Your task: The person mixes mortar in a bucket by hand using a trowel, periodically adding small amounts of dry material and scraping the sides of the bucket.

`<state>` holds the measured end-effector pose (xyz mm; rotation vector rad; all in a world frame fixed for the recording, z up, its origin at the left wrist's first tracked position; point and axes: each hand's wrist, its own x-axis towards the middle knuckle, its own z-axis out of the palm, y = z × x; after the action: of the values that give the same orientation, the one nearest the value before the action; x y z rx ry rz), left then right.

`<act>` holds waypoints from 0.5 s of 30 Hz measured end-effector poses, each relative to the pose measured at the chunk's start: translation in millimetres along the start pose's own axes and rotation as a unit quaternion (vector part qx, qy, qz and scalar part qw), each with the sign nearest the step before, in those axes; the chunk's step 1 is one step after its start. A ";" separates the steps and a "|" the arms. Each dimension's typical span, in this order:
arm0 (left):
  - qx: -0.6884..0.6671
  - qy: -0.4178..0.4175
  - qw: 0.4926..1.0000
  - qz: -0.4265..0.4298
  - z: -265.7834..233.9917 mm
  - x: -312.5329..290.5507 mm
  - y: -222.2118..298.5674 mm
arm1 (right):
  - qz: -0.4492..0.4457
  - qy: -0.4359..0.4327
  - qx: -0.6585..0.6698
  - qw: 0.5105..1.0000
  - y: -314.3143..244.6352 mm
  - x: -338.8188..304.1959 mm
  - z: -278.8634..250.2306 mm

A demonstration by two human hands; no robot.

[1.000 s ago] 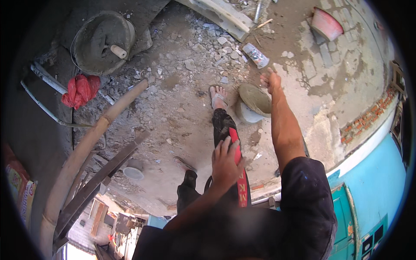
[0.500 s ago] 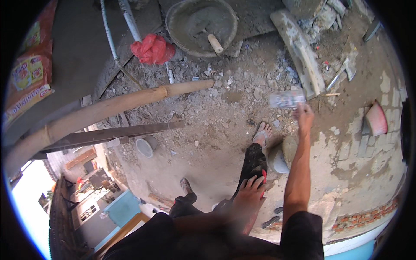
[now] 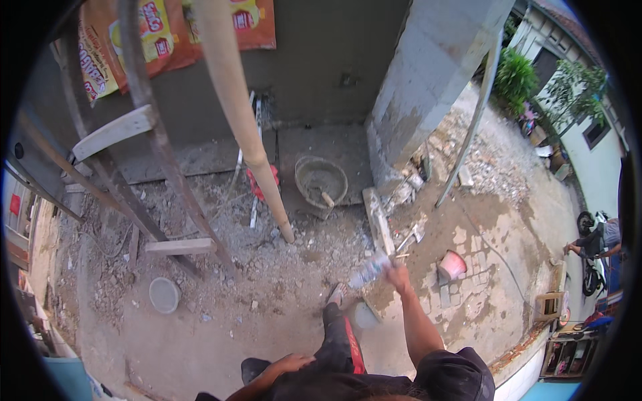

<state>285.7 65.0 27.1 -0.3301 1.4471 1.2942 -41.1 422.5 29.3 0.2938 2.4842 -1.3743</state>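
In my right hand, held out ahead of me, is a clear plastic bottle, tilted and blurred, with my fingers closed round its end. My left hand is over my lap beside the dark trouser leg; its fingers are stretched out and hold nothing. Below the bottle, by my sandalled foot, stands a pale bucket, partly hidden by my arm. Farther ahead lies a round basin of wet grey mortar, with a wooden-handled trowel in it.
A bamboo pole and a wooden ladder lean at the left, near a grey bucket. A red bucket lies tipped at the right. Rubble covers the ground by a pillar. Another person is at a motorbike, far right.
My view has lifted, bringing the wall, pillar and street into sight. My left hand has come off my knee toward my lap. The bottle stays in my right hand, now tilted differently.
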 end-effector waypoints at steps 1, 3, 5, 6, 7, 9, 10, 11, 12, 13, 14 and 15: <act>-0.037 0.012 0.999 0.022 -4.2 10.2 -51.0 | -0.116 0.074 -0.263 0.955 56.3 -14.7 -6.7; 0.169 0.149 0.972 0.066 -0.1 -56.5 -76.6 | 0.037 0.099 -0.262 0.959 90.7 -104.6 -7.7; 0.131 0.198 0.970 0.043 -1.1 -68.0 -173.5 | 0.196 0.074 -0.064 0.976 71.8 -208.2 13.9; 0.112 0.198 0.971 0.079 -8.8 -40.0 -205.7 | 0.160 0.138 -0.199 0.957 164.9 -223.5 6.5; 0.074 0.244 0.965 0.064 -13.4 -55.8 -280.3 | 0.230 0.024 -0.196 0.953 102.0 -266.5 50.6; -0.015 0.240 0.962 0.130 -16.3 -47.6 -299.1 | 0.116 0.034 -0.312 0.942 134.3 -316.9 53.9; -0.090 0.208 0.961 0.158 -4.6 -63.9 -250.9 | 0.127 0.048 -0.322 0.937 130.0 -319.1 38.9; -0.059 0.303 0.945 0.107 7.4 -92.2 -210.4 | 0.148 0.031 -0.307 0.940 127.0 -316.4 31.7; -0.028 0.394 0.917 0.055 18.6 -102.5 -195.1 | 0.168 0.014 -0.291 0.942 123.9 -309.0 24.5; -0.051 0.397 0.916 0.022 -4.3 -75.4 -253.8 | 0.160 -0.019 -0.265 0.951 103.0 -272.7 38.2; -0.110 0.398 0.911 -0.009 -5.6 -71.3 -245.1 | 0.160 -0.027 -0.247 0.955 88.3 -215.5 34.3; -0.165 0.399 0.902 -0.026 1.0 -79.7 -240.2 | 0.178 -0.045 -0.227 0.956 78.8 -196.8 31.8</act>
<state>500.6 -55.8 -30.4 -1.2325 1.8507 1.4311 172.9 429.2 18.5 0.5258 2.4295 -0.6402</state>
